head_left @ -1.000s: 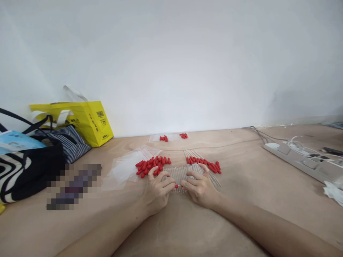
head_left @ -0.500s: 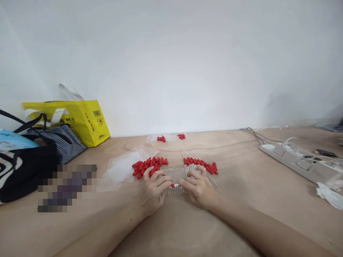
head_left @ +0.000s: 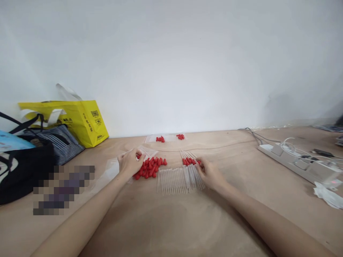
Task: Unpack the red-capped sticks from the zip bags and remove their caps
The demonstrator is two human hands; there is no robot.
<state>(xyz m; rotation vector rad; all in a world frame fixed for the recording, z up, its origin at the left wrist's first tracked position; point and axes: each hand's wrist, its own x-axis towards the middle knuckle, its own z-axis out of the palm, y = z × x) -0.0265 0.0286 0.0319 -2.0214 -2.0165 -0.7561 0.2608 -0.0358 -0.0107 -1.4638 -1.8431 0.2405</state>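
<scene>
My left hand (head_left: 131, 162) is at the upper left of a heap of red rubber bulbs (head_left: 150, 168), its fingers closed on one red bulb (head_left: 138, 156). My right hand (head_left: 210, 174) is closed at the right end of a row of thin glass tubes (head_left: 173, 181), its fingertips pinching a glass dropper by its red end; fingers partly cover it. Just behind that hand lie several glass droppers with red bulbs (head_left: 189, 161), their tubes pointing away. The bare tubes lie side by side in front of them.
Clear plastic bags (head_left: 111, 169) lie under and left of the heap. Farther back is another bag with small red bulbs (head_left: 160, 139). A yellow bag (head_left: 91, 123) and a striped pouch (head_left: 63, 142) stand left. On the right are a power strip (head_left: 292, 162) and a crumpled tissue (head_left: 328, 195).
My hands were together over the tubes, holding a red bulb against a glass tube. They have moved apart, the left to the bulb heap, the right to the droppers.
</scene>
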